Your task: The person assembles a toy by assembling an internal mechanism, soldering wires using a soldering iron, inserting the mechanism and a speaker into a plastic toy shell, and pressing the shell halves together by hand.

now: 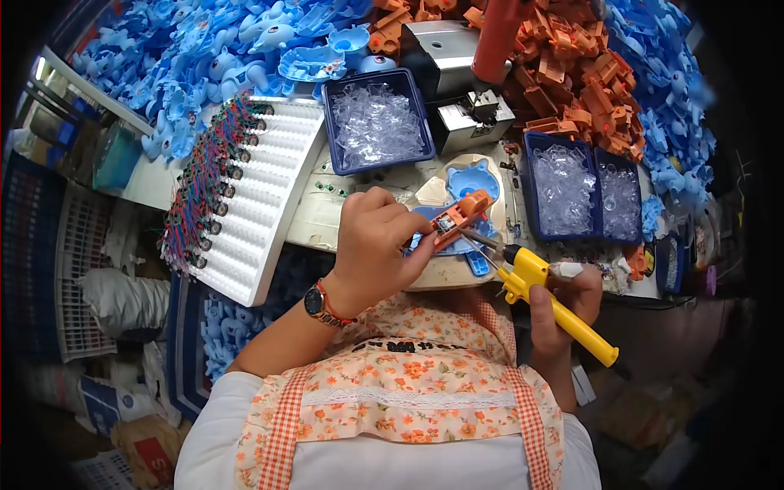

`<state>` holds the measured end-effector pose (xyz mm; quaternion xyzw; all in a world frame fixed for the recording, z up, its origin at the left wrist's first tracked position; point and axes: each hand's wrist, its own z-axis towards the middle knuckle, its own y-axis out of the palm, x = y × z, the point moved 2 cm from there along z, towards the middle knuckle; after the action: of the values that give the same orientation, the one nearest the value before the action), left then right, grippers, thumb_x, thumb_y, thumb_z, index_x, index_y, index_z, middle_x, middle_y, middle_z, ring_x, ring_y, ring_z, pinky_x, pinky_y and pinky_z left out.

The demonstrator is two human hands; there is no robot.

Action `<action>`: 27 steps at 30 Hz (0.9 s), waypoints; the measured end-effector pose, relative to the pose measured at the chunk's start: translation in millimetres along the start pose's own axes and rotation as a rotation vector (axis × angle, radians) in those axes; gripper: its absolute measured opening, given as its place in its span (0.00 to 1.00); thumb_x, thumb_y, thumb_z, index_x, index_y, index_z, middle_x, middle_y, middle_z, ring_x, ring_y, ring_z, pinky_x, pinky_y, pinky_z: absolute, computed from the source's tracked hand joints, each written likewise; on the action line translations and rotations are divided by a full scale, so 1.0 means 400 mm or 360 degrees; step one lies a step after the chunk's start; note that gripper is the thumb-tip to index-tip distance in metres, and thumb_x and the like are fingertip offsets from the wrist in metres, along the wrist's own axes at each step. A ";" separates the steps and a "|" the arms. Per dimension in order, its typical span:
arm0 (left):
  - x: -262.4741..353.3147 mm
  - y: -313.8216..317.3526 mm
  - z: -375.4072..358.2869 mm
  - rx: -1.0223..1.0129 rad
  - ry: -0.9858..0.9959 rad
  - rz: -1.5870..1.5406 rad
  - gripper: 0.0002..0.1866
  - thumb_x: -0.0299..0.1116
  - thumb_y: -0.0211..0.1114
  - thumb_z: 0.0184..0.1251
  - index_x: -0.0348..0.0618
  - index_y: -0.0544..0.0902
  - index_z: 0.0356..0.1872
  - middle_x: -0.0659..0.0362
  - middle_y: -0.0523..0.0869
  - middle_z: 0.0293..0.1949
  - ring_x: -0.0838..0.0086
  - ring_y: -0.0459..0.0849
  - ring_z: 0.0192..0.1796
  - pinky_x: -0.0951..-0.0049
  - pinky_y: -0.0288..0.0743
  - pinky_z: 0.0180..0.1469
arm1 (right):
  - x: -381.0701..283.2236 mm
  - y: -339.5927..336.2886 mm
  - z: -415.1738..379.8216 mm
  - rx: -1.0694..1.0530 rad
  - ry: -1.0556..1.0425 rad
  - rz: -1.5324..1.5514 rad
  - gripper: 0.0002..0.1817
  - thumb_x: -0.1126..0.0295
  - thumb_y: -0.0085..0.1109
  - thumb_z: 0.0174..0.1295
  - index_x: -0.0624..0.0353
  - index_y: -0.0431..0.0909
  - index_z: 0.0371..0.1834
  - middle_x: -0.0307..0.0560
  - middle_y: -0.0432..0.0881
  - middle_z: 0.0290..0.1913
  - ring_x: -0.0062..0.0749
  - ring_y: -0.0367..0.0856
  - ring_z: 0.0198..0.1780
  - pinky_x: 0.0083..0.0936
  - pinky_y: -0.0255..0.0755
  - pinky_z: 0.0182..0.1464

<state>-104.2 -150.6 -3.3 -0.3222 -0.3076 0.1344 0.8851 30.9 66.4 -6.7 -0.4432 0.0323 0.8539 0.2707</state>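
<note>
My left hand (380,237), with a watch on its wrist, pinches an orange plastic housing (467,210) that has a small metallic part set in it. Closed around a yellow soldering gun (555,298) is my right hand (574,302), one finger wrapped in white. The gun's thin tip points left and reaches the lower side of the housing; whether it touches is hard to make out. Beneath the housing lies a blue animal-shaped plastic shell (472,181) on a pale holder (431,189).
A white ridged tray (278,180) carries wired round parts at left. Clear plastic pieces fill a dark blue bin (328,122) and two bins (531,184) at right. Behind are metal boxes (474,122), a red post (496,41), blue shells (204,57) and orange housings (600,90).
</note>
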 end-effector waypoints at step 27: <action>0.004 0.006 0.004 -0.0034 0.0026 0.0016 0.06 0.30 0.73 0.47 0.49 0.82 0.23 0.65 0.79 0.23 0.67 0.77 0.34 0.63 0.63 0.40 | 0.007 0.009 0.009 -0.0072 -0.0037 -0.0079 0.24 0.69 0.74 0.55 0.60 0.70 0.49 0.47 0.79 0.39 0.20 0.74 0.28 0.17 0.69 0.32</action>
<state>-104.0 -147.2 -3.1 -0.3343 -0.3000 0.1329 0.8835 24.9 65.6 -7.4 -0.4399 -0.0012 0.8526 0.2820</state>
